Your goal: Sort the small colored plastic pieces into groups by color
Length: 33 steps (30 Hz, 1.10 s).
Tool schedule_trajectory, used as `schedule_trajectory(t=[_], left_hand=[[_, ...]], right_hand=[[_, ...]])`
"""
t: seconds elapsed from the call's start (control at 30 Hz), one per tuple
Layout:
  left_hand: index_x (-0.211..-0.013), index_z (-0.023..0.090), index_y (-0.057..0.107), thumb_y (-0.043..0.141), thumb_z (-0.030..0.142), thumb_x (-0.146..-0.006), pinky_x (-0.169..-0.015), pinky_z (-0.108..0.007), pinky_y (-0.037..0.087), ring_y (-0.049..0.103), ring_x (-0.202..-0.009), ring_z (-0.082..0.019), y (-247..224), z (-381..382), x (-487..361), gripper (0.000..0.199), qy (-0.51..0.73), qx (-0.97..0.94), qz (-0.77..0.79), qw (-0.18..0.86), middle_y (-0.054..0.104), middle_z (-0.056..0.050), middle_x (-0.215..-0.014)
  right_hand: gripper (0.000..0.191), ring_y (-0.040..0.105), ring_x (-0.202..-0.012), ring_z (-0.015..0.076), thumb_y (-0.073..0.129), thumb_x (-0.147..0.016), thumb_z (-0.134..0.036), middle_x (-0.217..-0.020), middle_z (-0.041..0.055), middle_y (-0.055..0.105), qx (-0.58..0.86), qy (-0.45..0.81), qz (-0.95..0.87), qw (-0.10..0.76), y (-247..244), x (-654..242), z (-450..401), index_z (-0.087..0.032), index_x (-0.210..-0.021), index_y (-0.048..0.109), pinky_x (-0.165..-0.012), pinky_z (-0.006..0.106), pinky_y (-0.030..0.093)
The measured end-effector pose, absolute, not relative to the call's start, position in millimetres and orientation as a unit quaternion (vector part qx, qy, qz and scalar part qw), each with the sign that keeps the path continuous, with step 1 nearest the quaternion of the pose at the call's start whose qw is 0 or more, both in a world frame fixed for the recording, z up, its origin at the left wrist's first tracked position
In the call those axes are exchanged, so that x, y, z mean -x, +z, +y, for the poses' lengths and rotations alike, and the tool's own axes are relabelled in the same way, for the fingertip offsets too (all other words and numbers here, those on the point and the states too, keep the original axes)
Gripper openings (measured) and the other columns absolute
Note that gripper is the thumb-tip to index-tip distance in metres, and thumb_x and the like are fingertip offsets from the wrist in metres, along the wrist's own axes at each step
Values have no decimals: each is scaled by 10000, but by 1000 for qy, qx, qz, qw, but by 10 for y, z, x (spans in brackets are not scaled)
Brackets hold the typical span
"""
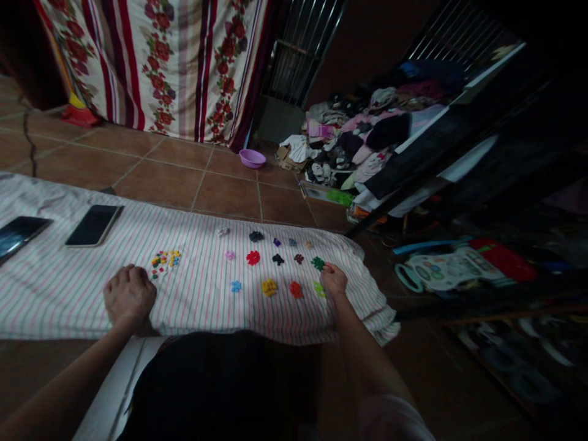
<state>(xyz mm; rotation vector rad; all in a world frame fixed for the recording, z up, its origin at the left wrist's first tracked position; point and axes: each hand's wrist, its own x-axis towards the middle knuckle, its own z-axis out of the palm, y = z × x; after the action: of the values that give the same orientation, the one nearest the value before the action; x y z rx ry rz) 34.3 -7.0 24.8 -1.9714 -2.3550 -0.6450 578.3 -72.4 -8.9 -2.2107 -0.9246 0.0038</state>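
- A dim room with a brown tiled floor [179,177] and a flowered curtain [184,67]; in front, a long surface under a striped cloth [202,312].
- Near the surface's right end lies a small dark green pile [317,263] of tiny pieces, the right hand [335,280] at its edge.
- The right fingertips are drawn close together — whether they pinch a piece, I cannot tell.
- The pieces look light, stiff and probably hard to break; small enough to roll away, they seem best taken singly by the sides, between thumb and forefinger.
- Just nearer the wearer is a lime green pile [319,289]; leftward lie other small piles, including orange-red [296,290], yellow [269,287] and red [252,257].
- Farther left, a loose mixed-colour scatter [165,261] sits beside the left hand [130,295], which rests curled on the cloth — anything under it is hidden.
- Beyond, two phones [93,225] lie flat.
- Containers: a purple basin [252,159] on the floor, contents unclear, and a cardboard box [285,160] with white fabric [299,147] over it.
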Motion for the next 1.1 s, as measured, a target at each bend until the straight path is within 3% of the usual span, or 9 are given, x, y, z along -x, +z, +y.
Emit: schedule_trajectory(t=[0.47, 0.77, 0.97, 1.1], left_hand=[[-1040, 86, 586, 329, 248, -886, -928, -437, 363, 524, -1099, -305, 213, -70, -325, 340, -208, 640, -739, 36, 586, -194, -1175], [-1063, 123, 581, 342, 244, -866, -930, -438, 349, 517, -1098, -300, 195, -64, -312, 333, -214, 635, -742, 24, 582, -183, -1175], [-1068, 145, 571, 340, 258, -868, -942, -440, 344, 496, -1130, -297, 223, -67, -318, 326, -207, 632, -747, 10, 568, -167, -1217], [-1050, 114, 565, 314, 261, -891, -951, -424, 336, 496, -1132, -284, 173, -61, -296, 332, -204, 642, -739, 22, 566, -167, -1207]], right_hand=[[330, 649, -886, 221, 467, -731, -290, -891, 52, 730, 848, 34, -373, 375, -15, -5510, -666, -192, -914, 724, -877, 336, 487], [359, 657, -973, 213, 456, -672, -159, -952, 61, 729, 843, 88, -419, 325, -79, -5382, -557, -195, -876, 749, -942, 339, 469], [377, 659, -911, 226, 470, -626, -157, -862, 52, 717, 857, 76, -376, 345, -79, -5439, -528, -179, -893, 735, -925, 371, 482], [376, 647, -957, 235, 467, -650, -174, -904, 70, 715, 856, 66, -375, 349, -54, -5423, -576, -169, -918, 730, -945, 379, 470]])
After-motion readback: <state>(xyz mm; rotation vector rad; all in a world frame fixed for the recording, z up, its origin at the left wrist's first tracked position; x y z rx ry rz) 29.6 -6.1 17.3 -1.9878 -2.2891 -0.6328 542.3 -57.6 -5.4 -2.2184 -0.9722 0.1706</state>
